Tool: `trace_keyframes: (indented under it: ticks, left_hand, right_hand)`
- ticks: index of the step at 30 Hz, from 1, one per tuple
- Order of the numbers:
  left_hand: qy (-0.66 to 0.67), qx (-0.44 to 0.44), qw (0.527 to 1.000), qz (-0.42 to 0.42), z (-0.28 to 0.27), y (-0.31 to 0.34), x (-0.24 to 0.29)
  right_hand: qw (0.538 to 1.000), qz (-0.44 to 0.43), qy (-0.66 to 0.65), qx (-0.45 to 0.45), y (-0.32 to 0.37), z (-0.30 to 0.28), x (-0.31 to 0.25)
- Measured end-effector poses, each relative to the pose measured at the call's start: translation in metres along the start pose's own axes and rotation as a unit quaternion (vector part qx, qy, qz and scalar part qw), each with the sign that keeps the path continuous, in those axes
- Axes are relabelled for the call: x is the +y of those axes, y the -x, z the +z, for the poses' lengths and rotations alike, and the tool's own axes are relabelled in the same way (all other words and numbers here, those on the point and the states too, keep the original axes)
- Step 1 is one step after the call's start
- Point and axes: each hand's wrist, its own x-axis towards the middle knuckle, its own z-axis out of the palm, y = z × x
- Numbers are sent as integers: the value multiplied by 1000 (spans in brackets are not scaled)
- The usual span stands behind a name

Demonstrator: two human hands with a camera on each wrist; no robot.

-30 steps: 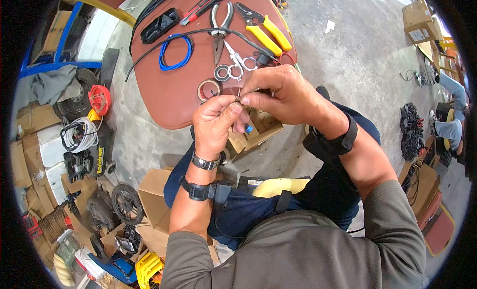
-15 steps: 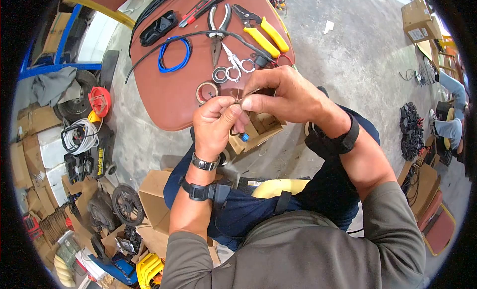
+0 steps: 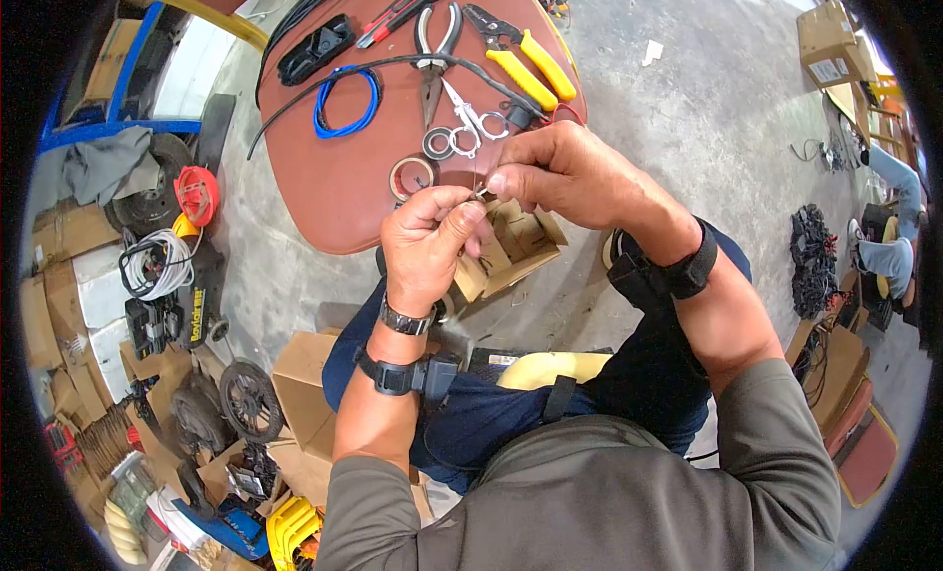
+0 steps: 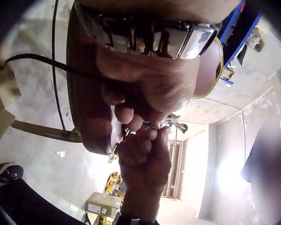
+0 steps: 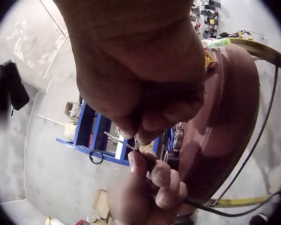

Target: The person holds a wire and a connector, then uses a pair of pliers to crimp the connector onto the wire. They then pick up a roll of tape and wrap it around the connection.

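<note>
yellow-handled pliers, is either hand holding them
No, the yellow-handled pliers lie on the brown table; the left hand and right hand pinch a thin wire.

Both hands pinching, up close
On my feed, left hand (image 4: 150, 84) at 12 grips a black cable (image 4: 37, 60) from 9; right hand (image 4: 145, 159) at 6 pinches a wire end (image 4: 147, 125).

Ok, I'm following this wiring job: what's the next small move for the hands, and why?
Probably the right hand twists the thin wire end while the left hand holds it steady: both already pinch it between their fingertips.
</note>
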Motion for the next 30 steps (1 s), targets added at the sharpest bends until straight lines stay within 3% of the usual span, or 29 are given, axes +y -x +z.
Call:
trace_keyframes:
  ticks: [5, 9, 15, 18, 21, 22, 25, 30]
  left_hand:
    - [4, -6, 999, -36, -3, -2, 5]
    - [39, -25, 997, -61, -7, -4, 6]
    - [62, -68, 993, -77, -16, -7, 4]
    - [66, -64, 993, -70, -15, -7, 5]
    - [73, -44, 995, -59, -12, -6, 4]
    - [76, -36, 995, -54, -11, -6, 3]
    - [59, -36, 997, -45, -11, -6, 4]
    - [36, -40, 998, -39, -10, -5, 4]
  right_hand:
    - [985, -125, 114, 26, 1, 1, 5]
    - [938, -269, 203, 86, -2, 4, 13]
    - [893, -304, 319, 90, 0, 2, 12]
    - [924, -283, 241, 89, -1, 3, 14]
    - [986, -139, 85, 45, 2, -2, 11]
    - [988, -149, 23, 43, 0, -1, 13]
    - [1000, -5, -17, 23, 2, -11, -2]
    - [997, 69, -35, 19, -1, -10, -8]
